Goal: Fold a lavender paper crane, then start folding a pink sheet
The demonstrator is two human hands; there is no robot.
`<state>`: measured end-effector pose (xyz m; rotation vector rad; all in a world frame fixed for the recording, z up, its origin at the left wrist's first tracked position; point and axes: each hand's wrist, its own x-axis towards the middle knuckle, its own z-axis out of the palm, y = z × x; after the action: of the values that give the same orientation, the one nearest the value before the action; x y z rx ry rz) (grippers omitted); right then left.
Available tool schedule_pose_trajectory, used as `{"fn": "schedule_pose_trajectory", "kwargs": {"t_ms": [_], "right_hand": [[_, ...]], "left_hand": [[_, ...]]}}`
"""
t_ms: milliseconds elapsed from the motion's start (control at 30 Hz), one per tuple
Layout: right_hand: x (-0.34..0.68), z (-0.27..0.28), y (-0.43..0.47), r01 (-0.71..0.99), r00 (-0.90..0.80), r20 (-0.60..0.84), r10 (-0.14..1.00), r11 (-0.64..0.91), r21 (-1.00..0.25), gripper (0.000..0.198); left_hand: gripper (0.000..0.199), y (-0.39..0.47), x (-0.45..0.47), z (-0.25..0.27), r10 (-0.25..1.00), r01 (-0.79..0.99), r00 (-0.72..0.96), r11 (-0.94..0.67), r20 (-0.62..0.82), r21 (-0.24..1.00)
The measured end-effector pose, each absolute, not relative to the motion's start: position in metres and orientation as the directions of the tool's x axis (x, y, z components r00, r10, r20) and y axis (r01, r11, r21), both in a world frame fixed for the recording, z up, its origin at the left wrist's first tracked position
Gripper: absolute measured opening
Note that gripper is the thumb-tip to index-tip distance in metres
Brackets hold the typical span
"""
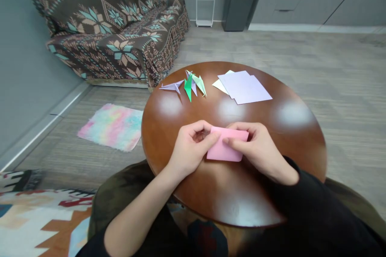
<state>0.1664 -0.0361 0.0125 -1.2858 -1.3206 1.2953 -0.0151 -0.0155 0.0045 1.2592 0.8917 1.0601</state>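
Note:
A folded piece of pink paper (224, 152) is held over the near half of the round table, tilted toward me. My left hand (196, 142) pinches its left edge, thumb on the front face and the other fingers mostly behind it. On the right side my right hand (251, 140) grips the same paper, its thumb pressed near the middle of the face. Several folded paper cranes, among them a green one (188, 87) and a purple one (173, 86), stand beyond my hands at the far left. Flat purple paper sheets (245, 87) lie at the far right.
The brown round table (169, 140) sits close against my lap. A sofa with a patterned cover (120, 32) stands beyond it to the left, with a fluffy pastel rug (113, 126) on the floor. Grey cabinets (301, 2) line the back right.

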Motion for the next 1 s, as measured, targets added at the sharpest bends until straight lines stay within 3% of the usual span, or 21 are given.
{"fn": "schedule_pose_trajectory", "kwargs": {"t_ms": [433, 567, 767, 1000], "right_hand": [[0.1636, 0.0051, -0.0354, -0.001, -0.037, -0.112, 0.993, -0.112, -0.994, 0.016], [0.1639, 0.0037, -0.0352, -0.005, -0.042, -0.122, 0.992, -0.122, -0.993, 0.015], [0.1622, 0.0062, -0.0372, 0.014, 0.005, -0.115, 0.993, -0.115, -0.993, 0.014], [0.162, 0.0064, -0.0368, 0.054, -0.01, -0.1, 0.995, -0.099, -0.994, 0.012]], "left_hand": [[0.018, -0.0239, -0.0076, -0.0017, 0.968, -0.102, 0.111, -0.215, 0.225, 0.971], [0.016, -0.0203, -0.0082, -0.0007, 0.983, -0.153, 0.062, -0.163, 0.174, 0.975], [0.021, -0.0214, -0.0074, 0.0001, 0.977, -0.138, 0.21, -0.012, 0.041, 0.99], [0.017, -0.0194, -0.0087, -0.0045, 0.988, -0.138, 0.152, -0.001, 0.023, 0.99]]}}
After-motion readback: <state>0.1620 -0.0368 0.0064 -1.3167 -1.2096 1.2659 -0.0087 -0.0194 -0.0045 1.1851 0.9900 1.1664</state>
